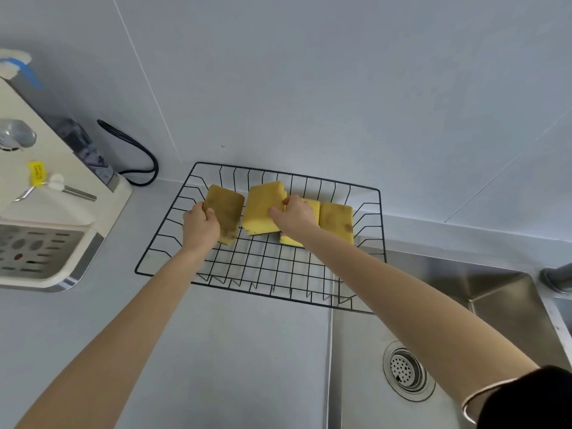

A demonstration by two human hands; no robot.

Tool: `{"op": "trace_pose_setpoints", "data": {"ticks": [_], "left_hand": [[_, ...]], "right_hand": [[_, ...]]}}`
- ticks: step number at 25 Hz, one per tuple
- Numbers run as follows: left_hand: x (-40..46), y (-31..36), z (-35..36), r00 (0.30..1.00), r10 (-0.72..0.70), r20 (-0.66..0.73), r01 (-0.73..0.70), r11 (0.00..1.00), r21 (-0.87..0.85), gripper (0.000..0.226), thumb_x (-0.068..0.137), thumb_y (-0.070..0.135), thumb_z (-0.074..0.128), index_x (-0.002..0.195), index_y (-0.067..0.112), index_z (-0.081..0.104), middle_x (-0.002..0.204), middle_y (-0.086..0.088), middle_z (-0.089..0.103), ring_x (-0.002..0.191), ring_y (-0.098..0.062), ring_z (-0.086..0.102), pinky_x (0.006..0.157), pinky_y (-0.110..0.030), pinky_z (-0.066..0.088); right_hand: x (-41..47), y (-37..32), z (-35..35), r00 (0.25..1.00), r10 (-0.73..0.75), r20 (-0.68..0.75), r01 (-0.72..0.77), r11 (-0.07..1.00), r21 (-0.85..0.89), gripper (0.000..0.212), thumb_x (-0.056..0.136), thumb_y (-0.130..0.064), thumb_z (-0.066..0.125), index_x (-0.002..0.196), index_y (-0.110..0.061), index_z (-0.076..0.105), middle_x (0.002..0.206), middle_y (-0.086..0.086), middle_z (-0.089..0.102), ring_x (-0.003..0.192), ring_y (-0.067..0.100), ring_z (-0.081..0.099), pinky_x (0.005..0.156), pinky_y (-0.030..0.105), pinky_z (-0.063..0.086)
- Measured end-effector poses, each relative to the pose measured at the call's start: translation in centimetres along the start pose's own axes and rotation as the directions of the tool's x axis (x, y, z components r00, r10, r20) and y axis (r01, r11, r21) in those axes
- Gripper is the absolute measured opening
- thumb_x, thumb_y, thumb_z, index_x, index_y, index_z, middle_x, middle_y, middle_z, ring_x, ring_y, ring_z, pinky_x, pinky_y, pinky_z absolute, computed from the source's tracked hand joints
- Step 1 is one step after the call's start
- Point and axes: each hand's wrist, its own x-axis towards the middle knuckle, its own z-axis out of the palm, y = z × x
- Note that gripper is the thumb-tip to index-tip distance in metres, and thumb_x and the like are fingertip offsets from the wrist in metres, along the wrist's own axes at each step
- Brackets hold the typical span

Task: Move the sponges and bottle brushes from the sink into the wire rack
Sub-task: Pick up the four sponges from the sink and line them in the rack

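Note:
A black wire rack (161, 247) sits on the grey counter against the wall, its right end overhanging the steel sink (495, 292). Several yellow sponges are in its far half. My left hand (199, 226) grips a stained sponge (227, 209) at the rack's left. My right hand (294, 216) holds a cleaner yellow sponge (263, 207) in the middle, tilted up. Another yellow sponge (312, 207) lies partly under my right hand, and a stained one (336, 222) lies at the right. No bottle brush shows. The visible sink basin holds only its drain (405, 371).
A cream countertop water dispenser (52, 209) with a drip tray stands at the left, its black cable (139, 150) looping along the wall. A tap base (557, 277) stands at the sink's far right. Bare counter (223, 351) lies in front of the rack.

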Motion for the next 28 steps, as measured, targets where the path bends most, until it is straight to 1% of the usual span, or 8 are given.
{"op": "trace_pose_setpoints", "data": {"ticks": [2,6,9,12,16,20,24,28], "left_hand": [[0.4,-0.3,0.4,1.000,-0.020,0.007,0.020,0.999,0.027,0.041,0.098,0.015,0.026,0.134,-0.002,0.035,0.137,-0.025,0.040,0.119,-0.036,0.046,0.097,-0.039,0.038],[0.7,-1.1,0.6,1.000,-0.021,0.005,0.021,0.998,0.056,0.041,0.098,0.016,0.027,0.134,-0.002,0.036,0.136,-0.025,0.042,0.120,-0.037,0.045,0.100,-0.042,0.037],[0.8,-1.2,0.4,1.000,-0.029,-0.009,0.029,0.999,0.039,0.040,0.098,0.016,0.027,0.132,-0.002,0.039,0.135,-0.024,0.043,0.119,-0.037,0.046,0.099,-0.041,0.037],[0.7,-1.1,0.0,0.999,-0.029,-0.024,0.030,0.999,0.035,0.039,0.098,0.016,0.027,0.131,-0.002,0.040,0.135,-0.024,0.043,0.120,-0.036,0.046,0.098,-0.039,0.037],[0.7,-1.4,-0.1,0.999,-0.018,-0.036,0.019,0.999,0.035,0.039,0.098,0.017,0.029,0.130,-0.002,0.041,0.134,-0.025,0.045,0.119,-0.036,0.047,0.098,-0.040,0.038],[0.6,-1.8,-0.1,0.999,-0.026,-0.037,0.027,0.999,0.030,0.038,0.098,0.017,0.029,0.127,-0.003,0.043,0.133,-0.024,0.045,0.118,-0.036,0.047,0.098,-0.040,0.038],[0.6,-1.8,-0.2,0.999,-0.028,-0.037,0.028,1.000,0.013,0.038,0.098,0.017,0.029,0.128,-0.001,0.043,0.133,-0.023,0.045,0.119,-0.035,0.047,0.099,-0.040,0.038],[0.7,-1.9,-0.3,0.999,-0.029,-0.040,0.028,1.000,-0.012,0.036,0.098,0.017,0.029,0.125,0.000,0.045,0.130,-0.023,0.047,0.116,-0.034,0.048,0.094,-0.038,0.039]], "right_hand": [[0.5,-0.1,0.5,1.000,-0.023,-0.007,0.023,0.997,-0.069,0.049,0.094,-0.028,0.045,0.135,-0.004,0.036,0.135,0.017,0.038,0.063,0.015,0.047,0.048,0.021,0.037],[1.0,0.2,1.5,0.991,-0.129,-0.025,0.116,0.948,-0.295,0.043,0.095,-0.025,0.043,0.132,-0.004,0.037,0.131,0.018,0.045,0.105,0.033,0.054,0.067,0.031,0.041],[0.8,0.6,2.2,0.981,-0.195,-0.016,0.166,0.873,-0.459,0.046,0.096,-0.028,0.041,0.137,-0.007,0.033,0.130,0.016,0.048,0.117,0.032,0.049,0.073,0.036,0.041],[0.6,0.8,2.2,0.968,-0.250,-0.022,0.199,0.818,-0.539,0.047,0.097,-0.032,0.039,0.137,-0.009,0.034,0.131,0.014,0.048,0.121,0.030,0.045,0.075,0.036,0.041],[0.4,1.2,2.3,0.939,-0.343,-0.008,0.252,0.706,-0.662,0.050,0.095,-0.038,0.040,0.135,-0.008,0.036,0.132,0.015,0.043,0.121,0.031,0.042,0.090,0.037,0.041],[0.0,1.4,2.9,0.918,-0.392,0.060,0.309,0.612,-0.728,0.054,0.093,-0.041,0.046,0.134,-0.007,0.036,0.128,0.015,0.047,0.117,0.031,0.046,0.093,0.038,0.038],[-0.2,1.5,3.6,0.912,-0.408,0.046,0.294,0.570,-0.767,0.051,0.092,-0.041,0.048,0.126,-0.005,0.041,0.122,0.013,0.055,0.115,0.029,0.047,0.094,0.038,0.035],[0.6,1.9,3.7,0.902,-0.426,0.063,0.298,0.511,-0.806,0.062,0.087,-0.045,0.054,0.134,-0.008,0.035,0.137,0.015,0.040,0.125,0.031,0.038,0.102,0.042,0.032]]}}
